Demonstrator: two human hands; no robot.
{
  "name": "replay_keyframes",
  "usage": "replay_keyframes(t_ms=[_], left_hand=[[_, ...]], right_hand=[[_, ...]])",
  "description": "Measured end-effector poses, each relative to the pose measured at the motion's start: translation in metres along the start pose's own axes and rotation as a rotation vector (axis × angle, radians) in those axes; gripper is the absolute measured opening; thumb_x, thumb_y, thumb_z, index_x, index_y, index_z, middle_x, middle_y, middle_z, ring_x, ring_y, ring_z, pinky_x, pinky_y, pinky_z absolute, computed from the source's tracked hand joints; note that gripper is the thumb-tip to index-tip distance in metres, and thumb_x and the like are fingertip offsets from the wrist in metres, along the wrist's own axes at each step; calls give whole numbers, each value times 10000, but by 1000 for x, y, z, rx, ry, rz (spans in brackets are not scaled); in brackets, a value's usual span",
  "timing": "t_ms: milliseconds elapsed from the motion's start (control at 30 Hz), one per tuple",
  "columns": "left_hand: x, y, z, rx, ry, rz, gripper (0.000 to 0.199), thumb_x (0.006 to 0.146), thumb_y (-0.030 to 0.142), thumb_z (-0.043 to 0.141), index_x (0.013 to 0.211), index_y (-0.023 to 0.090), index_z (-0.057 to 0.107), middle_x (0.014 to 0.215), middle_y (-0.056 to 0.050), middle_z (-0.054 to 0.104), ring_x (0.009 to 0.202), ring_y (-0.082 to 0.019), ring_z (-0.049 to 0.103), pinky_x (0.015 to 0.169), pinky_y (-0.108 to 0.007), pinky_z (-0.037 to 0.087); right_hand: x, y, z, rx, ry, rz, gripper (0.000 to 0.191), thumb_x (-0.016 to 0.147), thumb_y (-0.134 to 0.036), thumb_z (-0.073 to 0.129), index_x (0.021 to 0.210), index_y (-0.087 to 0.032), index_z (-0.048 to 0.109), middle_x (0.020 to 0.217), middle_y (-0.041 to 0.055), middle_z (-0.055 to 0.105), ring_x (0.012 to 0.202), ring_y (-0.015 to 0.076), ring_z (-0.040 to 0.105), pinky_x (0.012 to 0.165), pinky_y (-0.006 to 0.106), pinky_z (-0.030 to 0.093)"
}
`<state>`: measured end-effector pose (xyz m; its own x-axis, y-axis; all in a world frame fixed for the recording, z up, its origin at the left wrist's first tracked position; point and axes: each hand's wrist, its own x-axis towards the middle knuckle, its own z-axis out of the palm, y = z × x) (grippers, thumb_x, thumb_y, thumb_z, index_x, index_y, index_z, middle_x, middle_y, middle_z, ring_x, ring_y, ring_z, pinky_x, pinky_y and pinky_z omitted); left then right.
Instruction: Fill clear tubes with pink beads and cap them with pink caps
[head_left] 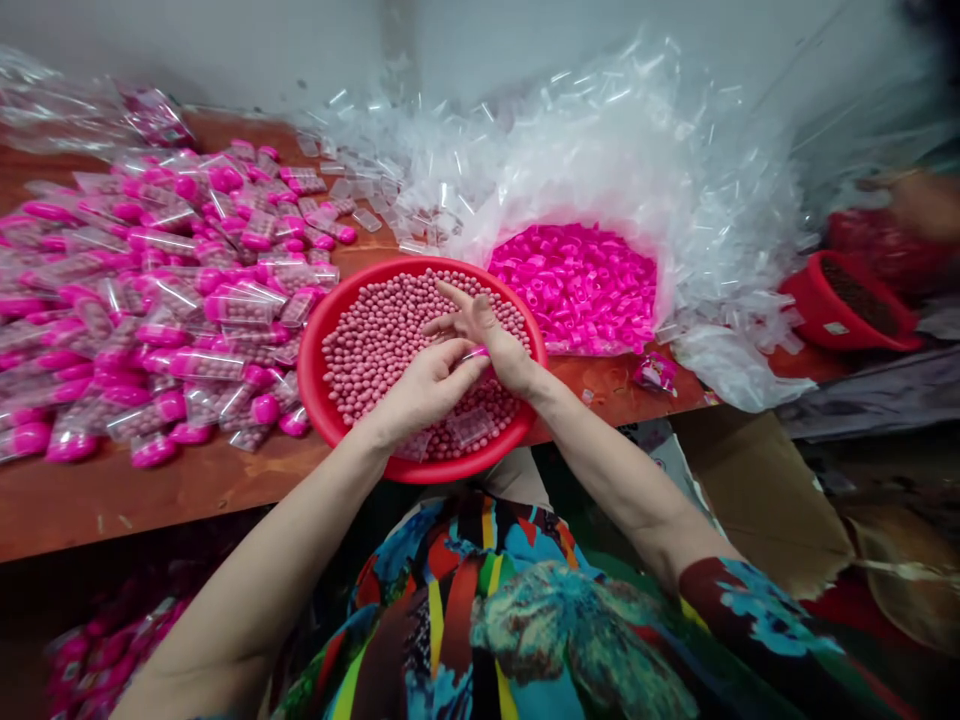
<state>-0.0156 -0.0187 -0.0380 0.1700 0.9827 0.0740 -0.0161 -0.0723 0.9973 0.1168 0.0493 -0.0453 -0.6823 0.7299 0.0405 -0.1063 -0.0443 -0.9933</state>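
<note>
Both hands meet over a red basin (pixel 311 375) full of pink round beads (pixel 375 340). My left hand (pixel 431 390) is closed, and a sliver of a bright pink cap (pixel 475 352) shows at its thumb and fingertips; the rest of that piece is hidden. Against it rests my right hand (pixel 499 345), palm turned partly up, its fingers stretched out and apart over the beads. A small clear plastic container (pixel 471 428) lies on the beads close to the basin's near rim.
Filled clear containers with pink caps (pixel 247 305) are heaped at left on the brown table (pixel 225 490). Behind the basin lie a bag of loose pink caps (pixel 577 285) and a pile of clear containers (pixel 622 130). At right stands another red tub (pixel 844 310), near a person's blurred hand (pixel 926 205).
</note>
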Motion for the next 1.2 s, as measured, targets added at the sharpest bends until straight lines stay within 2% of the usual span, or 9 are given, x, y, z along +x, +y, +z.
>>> replay_keyframes(t_ms=[133,200,300,367,467,667,800,1033,1200], left_hand=[[0,1,4,3,9,48,176,875,379,740,822,212,743,835,-71,673,801,-233,593,739,-353,506],[-1,2,8,-100,53,-44,218,876,446,751,829,234,739,740,-51,624,685,-204,549,639,-337,468],[-1,3,10,-248,154,-155,278,900,536,715,861,261,713,705,-24,572,569,-153,462,532,-297,384],[0,2,8,-299,231,-135,244,918,499,704,866,261,708,793,-27,624,631,-157,508,573,-295,423],[3,0,2,-351,310,-81,114,935,362,695,910,258,734,919,-23,686,835,-179,603,742,-296,500],[7,-6,3,-387,331,-47,215,943,328,703,1122,209,704,1071,-33,711,968,-161,627,911,-267,498],[8,-7,8,-405,318,-43,183,945,281,694,1090,173,666,1075,-54,723,996,-165,641,969,-270,484],[9,-7,7,-388,353,-78,144,912,237,749,1009,167,670,896,-31,714,840,-148,625,816,-259,488],[18,2,-3,-254,433,-85,71,978,194,674,960,128,656,827,-20,684,754,-110,583,749,-220,464]], right_hand=[[-1,-2,-16,-251,-174,90,692,1095,-645,253,1659,-250,319,1307,92,681,1187,193,662,1086,384,534],[5,-7,-16,-270,-67,10,686,1100,-632,213,1643,-232,337,1316,104,678,1174,194,673,1066,382,555],[11,-16,-9,-279,218,-261,729,1091,-645,118,1564,-172,408,1252,129,687,1122,211,696,1066,397,560],[8,-22,-6,-454,259,-384,707,1067,-675,325,1506,-139,462,1298,157,666,1192,244,669,1121,418,521],[-6,-27,-9,-850,163,-367,797,933,-607,692,1541,-157,441,1469,198,586,1346,333,579,1182,521,448],[-19,-29,-10,-1252,108,-363,995,806,-487,854,1617,-240,335,1549,202,519,1410,443,493,1173,663,384],[-12,-17,2,-1338,194,-257,810,803,-293,802,1534,-223,460,1399,200,610,1265,445,551,1082,654,435],[-8,-7,8,-1366,210,-226,439,901,-326,656,1275,-99,623,1177,228,658,1141,396,571,1048,578,397],[16,-10,16,-1283,161,-242,500,898,-291,721,1298,-21,589,1258,268,653,1225,411,555,1134,623,330]])
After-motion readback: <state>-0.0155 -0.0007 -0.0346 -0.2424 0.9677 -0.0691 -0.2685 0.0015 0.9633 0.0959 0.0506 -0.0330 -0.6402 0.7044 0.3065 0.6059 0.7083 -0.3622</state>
